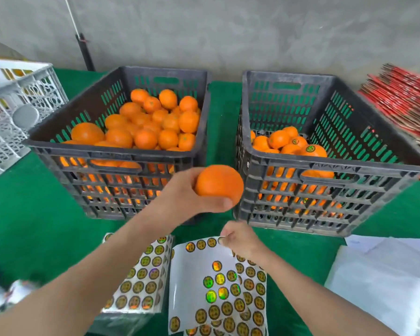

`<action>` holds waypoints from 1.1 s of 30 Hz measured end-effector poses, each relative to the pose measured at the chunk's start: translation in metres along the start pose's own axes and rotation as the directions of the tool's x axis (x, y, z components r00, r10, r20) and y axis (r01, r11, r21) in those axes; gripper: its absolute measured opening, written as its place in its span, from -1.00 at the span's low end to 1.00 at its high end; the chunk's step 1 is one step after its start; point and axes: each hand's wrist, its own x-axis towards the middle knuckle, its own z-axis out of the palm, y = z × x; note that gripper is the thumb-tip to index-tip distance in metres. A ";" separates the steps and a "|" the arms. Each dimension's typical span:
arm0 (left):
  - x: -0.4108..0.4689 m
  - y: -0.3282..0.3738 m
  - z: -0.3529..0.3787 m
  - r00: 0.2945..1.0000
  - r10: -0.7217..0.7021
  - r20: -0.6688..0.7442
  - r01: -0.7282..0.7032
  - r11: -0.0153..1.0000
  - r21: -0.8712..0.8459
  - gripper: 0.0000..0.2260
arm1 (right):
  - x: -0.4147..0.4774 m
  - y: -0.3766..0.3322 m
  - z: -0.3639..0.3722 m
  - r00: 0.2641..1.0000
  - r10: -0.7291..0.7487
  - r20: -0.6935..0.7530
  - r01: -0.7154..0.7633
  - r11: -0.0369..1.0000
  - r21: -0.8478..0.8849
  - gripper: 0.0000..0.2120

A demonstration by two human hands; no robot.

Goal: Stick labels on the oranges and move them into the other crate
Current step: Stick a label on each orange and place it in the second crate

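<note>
My left hand (187, 197) grips an unlabelled orange (219, 184) in the air between the two dark crates. The left crate (117, 155) is heaped with several plain oranges (146, 122). In the right crate (335, 166) lie a few oranges that carry round labels (296, 144). My right hand (238, 237) pinches a round label at the top edge of a white sticker sheet (194, 267) on the green table. A second sheet of gold holographic labels (141, 280) lies to its left.
A white lattice crate (15, 105) stands at the far left. Red flat cartons (403, 98) are stacked at the back right. White sheets (383, 275) lie at the front right. A dark pole (85, 54) leans against the grey wall.
</note>
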 end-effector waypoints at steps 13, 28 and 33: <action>0.014 -0.077 0.041 0.876 -0.403 0.264 0.416 0.909 0.009 -0.26 | -0.056 0.015 -0.013 0.998 0.057 -0.012 -0.038 0.797 0.603 -0.77; 0.022 -0.093 0.043 0.767 -0.466 0.440 0.632 0.668 -0.394 -0.34 | -0.066 0.014 0.008 0.967 -0.044 -0.250 0.150 0.894 0.423 -0.71; 0.022 -0.103 0.036 0.799 -0.424 0.427 0.594 0.665 -0.451 -0.04 | -0.067 0.015 0.008 0.917 -0.171 -0.360 0.258 0.943 0.208 -0.77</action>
